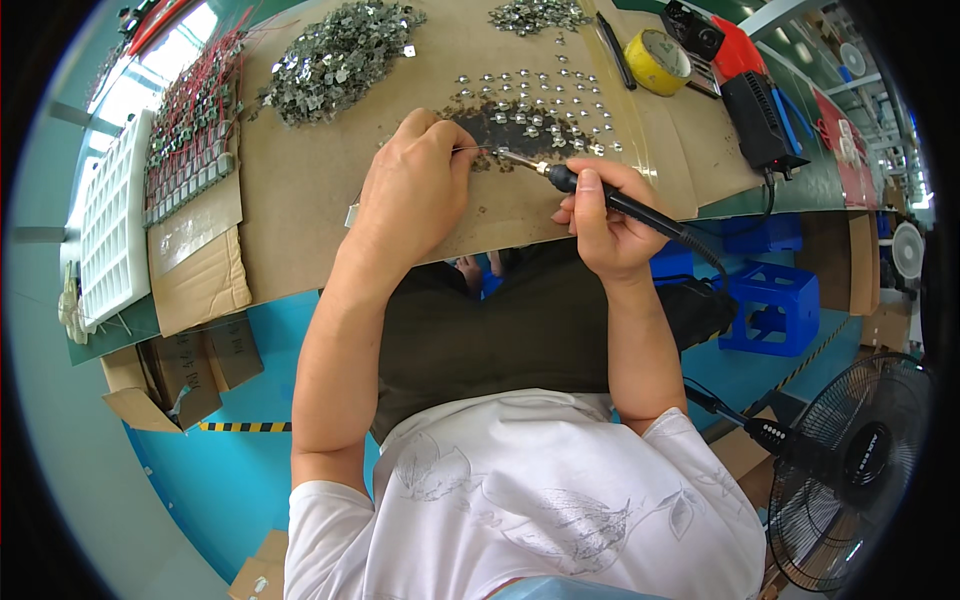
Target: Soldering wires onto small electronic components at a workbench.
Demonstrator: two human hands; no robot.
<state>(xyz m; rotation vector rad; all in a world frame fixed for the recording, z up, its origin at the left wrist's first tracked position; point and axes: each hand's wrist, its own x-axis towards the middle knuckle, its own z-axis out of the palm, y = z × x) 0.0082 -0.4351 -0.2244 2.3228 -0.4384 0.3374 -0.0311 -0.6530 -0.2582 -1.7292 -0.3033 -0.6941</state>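
My right hand (612,222) is wrapped round the black handle of a soldering iron (640,210), its metal tip pointing left. The fingers of my left hand (415,190) pinch a thin wire (469,149), which looks like solder and reaches toward that tip. Tip and wire end come together at a small metal piece by the near edge of a dark, scorched patch (490,133) on the brown work board (520,215). Just beyond, small shiny metal pieces (540,97) stand in rows. Whether the tip touches the piece is too small to tell.
A large heap of metal pieces (345,60) and a smaller one (540,15) lie farther back. Yellow tape (657,62) and a black box (762,120) are at right. Red-wired parts (190,150) and a white grid tray (115,220) fill the left. A fan (850,470) stands lower right.
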